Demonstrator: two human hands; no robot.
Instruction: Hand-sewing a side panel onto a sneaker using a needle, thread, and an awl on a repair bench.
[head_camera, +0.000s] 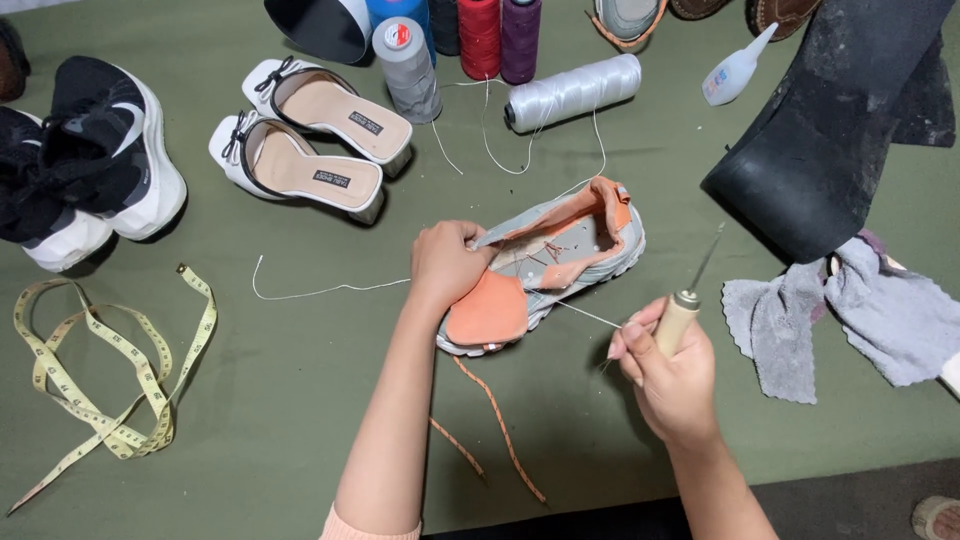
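A grey sneaker with orange lining lies on its side in the middle of the green cloth. My left hand grips its heel end, just above the orange tongue flap. To the right of the shoe, my right hand is closed around a wooden-handled awl whose thin metal point aims up and to the right. A white thread runs taut from the shoe's sole to my right fingers. Another length of white thread trails left from my left hand. Orange laces hang below the shoe.
White heeled sandals and black-and-white sneakers lie at the upper left, a yellow tape measure at the left. Thread spools, a white spool and a glue bottle stand at the back. At the right are a black sole sheet and grey rag.
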